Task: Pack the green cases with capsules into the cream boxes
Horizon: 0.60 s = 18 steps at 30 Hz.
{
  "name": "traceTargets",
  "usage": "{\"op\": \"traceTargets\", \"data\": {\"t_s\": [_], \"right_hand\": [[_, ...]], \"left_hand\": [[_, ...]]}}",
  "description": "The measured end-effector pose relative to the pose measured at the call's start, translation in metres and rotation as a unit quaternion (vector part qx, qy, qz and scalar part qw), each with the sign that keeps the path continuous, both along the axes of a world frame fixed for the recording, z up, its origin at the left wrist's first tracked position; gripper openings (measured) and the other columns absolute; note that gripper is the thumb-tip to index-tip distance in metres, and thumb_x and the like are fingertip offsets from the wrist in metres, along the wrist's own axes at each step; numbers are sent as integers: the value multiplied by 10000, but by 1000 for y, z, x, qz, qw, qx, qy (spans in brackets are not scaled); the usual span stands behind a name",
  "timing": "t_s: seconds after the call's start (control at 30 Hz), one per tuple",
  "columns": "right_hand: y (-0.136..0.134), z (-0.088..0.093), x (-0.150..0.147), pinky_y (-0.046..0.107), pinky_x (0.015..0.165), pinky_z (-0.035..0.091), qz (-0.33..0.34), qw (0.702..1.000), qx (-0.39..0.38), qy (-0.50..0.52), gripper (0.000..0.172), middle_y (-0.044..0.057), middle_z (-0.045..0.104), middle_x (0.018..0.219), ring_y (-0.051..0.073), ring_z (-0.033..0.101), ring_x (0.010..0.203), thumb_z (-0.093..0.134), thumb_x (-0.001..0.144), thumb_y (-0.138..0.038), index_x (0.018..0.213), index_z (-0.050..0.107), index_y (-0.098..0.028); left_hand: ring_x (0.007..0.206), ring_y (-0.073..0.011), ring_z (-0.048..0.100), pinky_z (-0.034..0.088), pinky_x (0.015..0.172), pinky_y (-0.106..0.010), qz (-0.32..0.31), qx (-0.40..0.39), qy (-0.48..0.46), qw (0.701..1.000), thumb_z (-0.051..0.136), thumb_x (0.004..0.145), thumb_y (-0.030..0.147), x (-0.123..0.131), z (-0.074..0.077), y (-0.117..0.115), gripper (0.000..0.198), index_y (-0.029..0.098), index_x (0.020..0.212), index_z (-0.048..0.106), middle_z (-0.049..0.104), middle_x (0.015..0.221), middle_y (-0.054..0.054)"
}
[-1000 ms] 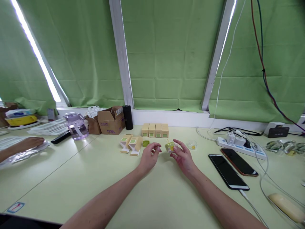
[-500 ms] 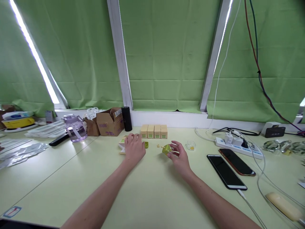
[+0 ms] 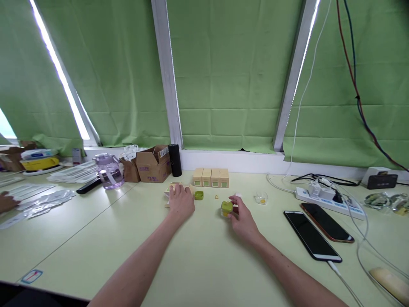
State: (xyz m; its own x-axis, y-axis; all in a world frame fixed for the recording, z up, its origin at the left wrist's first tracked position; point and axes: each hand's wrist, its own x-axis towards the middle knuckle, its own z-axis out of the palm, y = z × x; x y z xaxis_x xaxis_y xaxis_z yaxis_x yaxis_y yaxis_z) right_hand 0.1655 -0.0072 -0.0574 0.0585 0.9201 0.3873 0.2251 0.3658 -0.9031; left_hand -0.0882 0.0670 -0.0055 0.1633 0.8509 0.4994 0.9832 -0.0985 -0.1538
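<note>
My right hand (image 3: 245, 219) pinches a small clear jar with a green lid (image 3: 226, 207) from its right side. The jar is upright, and something yellowish shows through its lower part. My left hand (image 3: 181, 204) is closed over a small tan cardboard box (image 3: 168, 190) with spread flaps, and covers most of it. A green square lid or dish (image 3: 199, 195) lies just right of my left fingers. Between the hands is a tiny yellow piece (image 3: 216, 197). Right of my right hand stands a clear cup (image 3: 261, 198) with a bit of yellow inside.
A row of small tan boxes (image 3: 211, 177) stands at the back, near a larger carton (image 3: 153, 165) and a black cylinder (image 3: 174, 160). Two phones (image 3: 311, 234) and a power strip (image 3: 329, 202) with cables lie right. Another person's hand (image 3: 7, 202) is far left.
The jar has turned from tilted to upright in my right hand and come slightly lower. My left hand stays at the small box. The view has swung a little left.
</note>
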Motion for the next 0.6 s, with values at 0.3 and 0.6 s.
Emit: {"op": "traceTargets", "data": {"t_s": [0.3, 0.6], "right_hand": [[-1, 1, 4, 454, 942, 513, -8, 997, -3, -83, 560, 48, 627, 1280, 260, 649, 1074, 626, 797, -152, 1316, 565, -352], [0, -1, 4, 466, 1030, 475, -6, 988, -7, -155, 577, 47, 608, 1357, 260, 613, 1206, 557, 839, -108, 1366, 480, -332]], "left_hand": [[1308, -452, 475, 172, 1169, -607, 14, -7, -6, 1000, 574, 894, 328, 0, 0, 2, 394, 71, 1187, 635, 671, 1177, -287], [1344, -453, 441, 174, 1164, -606, 48, -17, 7, 999, 548, 909, 370, -3, -1, 4, 489, 51, 1278, 573, 654, 1224, -291]]}}
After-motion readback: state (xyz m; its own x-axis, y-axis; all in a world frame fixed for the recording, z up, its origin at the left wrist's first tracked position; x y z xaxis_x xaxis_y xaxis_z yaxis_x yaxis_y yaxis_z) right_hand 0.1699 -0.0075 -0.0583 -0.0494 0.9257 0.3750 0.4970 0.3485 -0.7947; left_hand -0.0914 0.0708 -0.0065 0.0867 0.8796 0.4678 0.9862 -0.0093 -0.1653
